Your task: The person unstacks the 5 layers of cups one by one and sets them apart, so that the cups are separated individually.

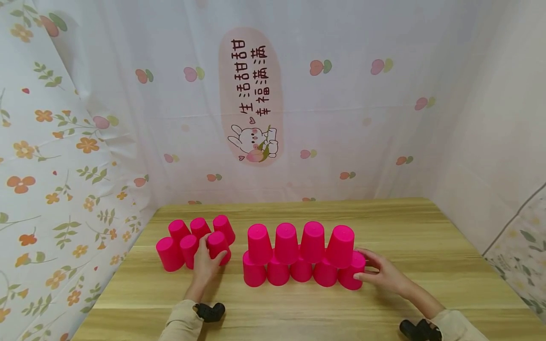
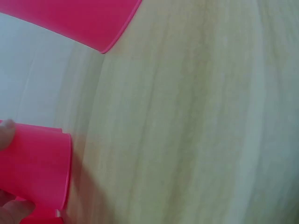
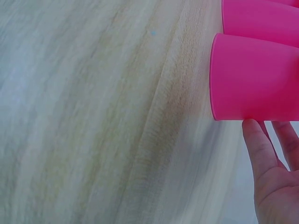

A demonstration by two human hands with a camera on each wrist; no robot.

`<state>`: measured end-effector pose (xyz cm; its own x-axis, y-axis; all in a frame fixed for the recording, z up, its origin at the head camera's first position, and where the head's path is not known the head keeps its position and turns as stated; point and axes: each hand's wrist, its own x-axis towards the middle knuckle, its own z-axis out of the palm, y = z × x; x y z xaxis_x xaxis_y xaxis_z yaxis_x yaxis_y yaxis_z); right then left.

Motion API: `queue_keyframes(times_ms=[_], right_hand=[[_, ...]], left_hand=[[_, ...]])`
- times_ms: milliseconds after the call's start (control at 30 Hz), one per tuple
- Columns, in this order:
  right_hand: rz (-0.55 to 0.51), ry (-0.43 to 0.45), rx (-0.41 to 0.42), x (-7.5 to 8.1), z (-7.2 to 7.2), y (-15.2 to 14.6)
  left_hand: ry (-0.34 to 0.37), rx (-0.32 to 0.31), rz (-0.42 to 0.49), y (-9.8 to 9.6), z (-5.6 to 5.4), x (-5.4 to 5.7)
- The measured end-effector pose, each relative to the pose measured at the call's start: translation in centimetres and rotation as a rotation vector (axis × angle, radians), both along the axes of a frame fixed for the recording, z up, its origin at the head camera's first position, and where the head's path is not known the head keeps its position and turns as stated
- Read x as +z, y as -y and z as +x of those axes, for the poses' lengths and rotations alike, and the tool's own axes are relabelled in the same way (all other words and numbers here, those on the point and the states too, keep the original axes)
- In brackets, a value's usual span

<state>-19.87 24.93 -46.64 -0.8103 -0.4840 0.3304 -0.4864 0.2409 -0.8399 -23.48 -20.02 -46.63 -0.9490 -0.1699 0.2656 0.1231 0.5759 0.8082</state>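
In the head view, my left hand [image 1: 205, 265] holds an upside-down pink plastic cup [image 1: 218, 240] at the front right of the left group. Thumb and fingers sit on opposite sides of that cup [image 2: 39, 165] in the left wrist view. My right hand [image 1: 386, 274] touches the right end cup [image 1: 350, 273] of a row's lower layer, thumb in front and fingers behind. Its fingers [image 3: 261, 148] are fairly straight against that cup's side in the right wrist view. Four inverted cups, one of them the right upper cup [image 1: 341, 244], stand on the lower layer.
Several more inverted pink cups [image 1: 169, 255] stand close together around my left hand. Everything is on a wood-grain table [image 1: 298, 312]. A printed white curtain [image 1: 362, 137] hangs behind it, and a flowered cloth [image 1: 64, 189] hangs on the left.
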Motion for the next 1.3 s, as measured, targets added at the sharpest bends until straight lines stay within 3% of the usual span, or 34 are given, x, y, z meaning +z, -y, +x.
queue_keyframes(times_ms=[233, 433, 567, 700, 1033, 1200, 1300], right_hand=[[0.001, -0.006, -0.019, -0.5, -0.2, -0.2], [0.007, -0.012, -0.021, -0.7, -0.3, -0.3], [0.002, -0.003, -0.025, -0.7, -0.3, -0.3], [-0.005, 0.0, -0.019, -0.6, -0.2, -0.2], [-0.006, 0.009, -0.024, -0.5, -0.2, -0.2], [0.001, 0.004, -0.019, -0.3, -0.2, -0.1], [0.004, -0.003, -0.006, -0.2, -0.1, -0.1]], left_hand=[[-0.067, 0.049, -0.022, 0.0, 0.1, -0.5], [-0.055, 0.056, -0.025, 0.1, 0.3, -0.5], [-0.05, 0.043, -0.012, 0.1, 0.4, 0.2], [-0.101, 0.012, -0.001, 0.0, 0.4, 1.9], [-0.244, -0.101, -0.043, -1.6, 0.9, 8.7], [-0.282, -0.225, -0.028, -2.8, 1.5, 10.8], [-0.26, -0.332, -0.002, -3.6, 2.1, 11.5]])
